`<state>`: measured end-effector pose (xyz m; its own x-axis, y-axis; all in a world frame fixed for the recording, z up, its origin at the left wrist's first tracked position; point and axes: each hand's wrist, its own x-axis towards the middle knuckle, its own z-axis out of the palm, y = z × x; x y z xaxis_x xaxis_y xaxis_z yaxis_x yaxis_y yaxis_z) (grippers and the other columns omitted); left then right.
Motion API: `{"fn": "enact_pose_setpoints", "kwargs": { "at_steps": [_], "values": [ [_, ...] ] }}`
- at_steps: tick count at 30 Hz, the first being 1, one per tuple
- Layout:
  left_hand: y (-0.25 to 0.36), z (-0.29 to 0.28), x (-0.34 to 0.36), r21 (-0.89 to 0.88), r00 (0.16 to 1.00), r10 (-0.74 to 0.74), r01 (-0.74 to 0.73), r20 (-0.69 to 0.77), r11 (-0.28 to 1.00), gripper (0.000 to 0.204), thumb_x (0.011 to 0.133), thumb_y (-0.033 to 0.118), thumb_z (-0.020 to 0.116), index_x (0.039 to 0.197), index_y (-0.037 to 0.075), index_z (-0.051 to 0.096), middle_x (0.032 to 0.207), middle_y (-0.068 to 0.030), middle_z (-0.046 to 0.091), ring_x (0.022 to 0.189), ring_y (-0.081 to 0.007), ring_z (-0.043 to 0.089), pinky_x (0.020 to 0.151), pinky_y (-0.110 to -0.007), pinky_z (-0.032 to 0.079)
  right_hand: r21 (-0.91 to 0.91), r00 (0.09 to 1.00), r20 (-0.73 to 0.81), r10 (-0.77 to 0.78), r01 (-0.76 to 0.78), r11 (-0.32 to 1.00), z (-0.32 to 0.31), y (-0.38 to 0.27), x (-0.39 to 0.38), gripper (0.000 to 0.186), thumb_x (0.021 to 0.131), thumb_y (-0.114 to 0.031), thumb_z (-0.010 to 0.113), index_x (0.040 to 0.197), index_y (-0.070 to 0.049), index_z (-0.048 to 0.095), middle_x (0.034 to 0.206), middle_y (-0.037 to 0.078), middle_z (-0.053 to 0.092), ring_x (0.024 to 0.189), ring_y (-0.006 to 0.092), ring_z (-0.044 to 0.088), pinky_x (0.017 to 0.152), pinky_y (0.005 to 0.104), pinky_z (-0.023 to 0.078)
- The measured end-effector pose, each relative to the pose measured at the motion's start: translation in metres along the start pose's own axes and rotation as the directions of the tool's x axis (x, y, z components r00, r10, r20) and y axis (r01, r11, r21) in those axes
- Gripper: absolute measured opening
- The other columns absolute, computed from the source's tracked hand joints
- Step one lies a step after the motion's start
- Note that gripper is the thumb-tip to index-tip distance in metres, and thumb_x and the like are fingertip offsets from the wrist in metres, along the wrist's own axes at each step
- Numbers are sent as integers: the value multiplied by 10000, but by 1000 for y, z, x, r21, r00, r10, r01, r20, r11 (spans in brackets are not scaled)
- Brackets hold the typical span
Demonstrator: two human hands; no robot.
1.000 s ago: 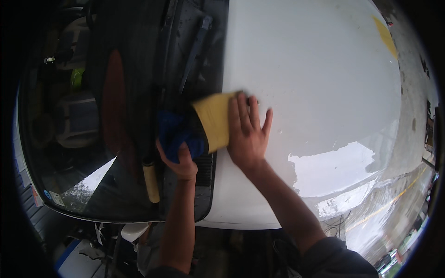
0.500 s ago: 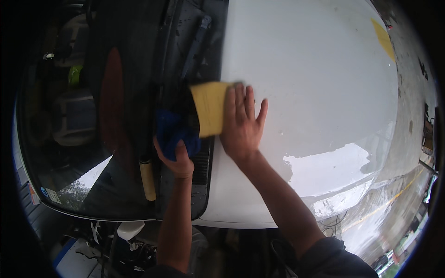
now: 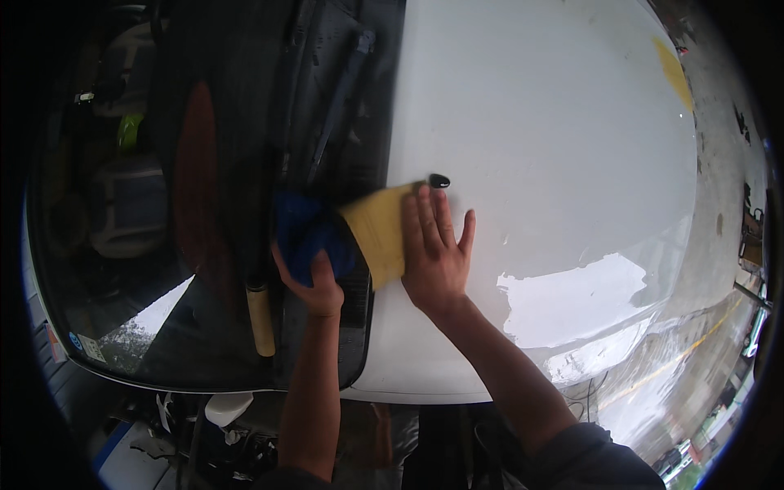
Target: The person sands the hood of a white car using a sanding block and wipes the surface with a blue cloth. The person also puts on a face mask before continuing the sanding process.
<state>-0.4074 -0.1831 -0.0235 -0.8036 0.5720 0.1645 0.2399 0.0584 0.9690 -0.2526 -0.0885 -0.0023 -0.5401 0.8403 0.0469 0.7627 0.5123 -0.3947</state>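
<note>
My left hand (image 3: pixel 313 286) is closed around a crumpled blue cloth (image 3: pixel 304 233), over the dark strip at the base of the windshield. To its right, my right hand (image 3: pixel 437 257) lies flat with fingers spread on the white car hood (image 3: pixel 555 163), along the hood's edge. Under or against that hand's left side is a thin yellow sheet (image 3: pixel 377 233), cloth or paper, I cannot tell which. It reaches left to the blue cloth. Just beyond the right fingertips a small black nozzle (image 3: pixel 439 181) sits on the hood.
A tool with a pale wooden handle (image 3: pixel 260 320) lies by the windshield's lower edge, left of my left hand. Farther off, a wiper arm (image 3: pixel 339 106) lies along the dark strip. Another yellow patch (image 3: pixel 674 75) shows at the hood's far right edge.
My right hand and the yellow sheet have slid toward me along the hood edge, and the black nozzle has come into sight. The left hand has hardly moved.
</note>
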Motion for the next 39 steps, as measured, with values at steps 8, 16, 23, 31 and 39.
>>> {"fn": "enact_pose_setpoints", "kwargs": {
  "at_steps": [8,16,23,31,39],
  "values": [
    [-4,-3,0,50,1000,-11,10,4,999,699,911,383,692,1448,-13,481,1320,-111,603,1187,-237,583,1052,-379,449,-81,996,16,-89,90,993,-6,12,45,551,995,-125,534,1533,-20,483,1628,150,442,1569,288,309,1225,653,205],
    [-5,-3,1,45,1000,-2,1,7,999,692,910,364,682,1449,-21,482,1334,-133,600,1198,-242,578,1067,-384,438,-98,981,58,-183,188,977,-15,20,65,569,1013,-127,507,1567,-26,430,1647,154,407,1575,287,293,1253,607,193],
    [-8,-4,0,77,1000,6,-6,6,997,692,908,374,670,1445,-24,490,1339,-142,598,1201,-252,579,1059,-386,439,-47,981,52,-187,190,981,-12,20,49,561,996,-119,528,1545,-25,458,1639,147,422,1572,292,298,1250,610,196],
    [-3,-1,-3,49,1000,25,-25,11,998,694,903,364,671,1451,-22,490,1327,-141,606,1193,-264,578,1068,-390,428,-72,972,81,-221,227,971,-11,28,22,554,973,-107,544,1519,-30,498,1623,135,449,1567,275,313,1235,623,212],
    [-13,-6,-5,68,999,26,-24,-22,997,693,893,386,688,1436,-2,503,1264,-110,619,1147,-242,579,1046,-384,436,-186,787,345,-512,592,784,-52,119,5,613,925,-272,676,1522,-256,536,1675,-40,367,1565,238,290,1271,541,224]
  ]
}}
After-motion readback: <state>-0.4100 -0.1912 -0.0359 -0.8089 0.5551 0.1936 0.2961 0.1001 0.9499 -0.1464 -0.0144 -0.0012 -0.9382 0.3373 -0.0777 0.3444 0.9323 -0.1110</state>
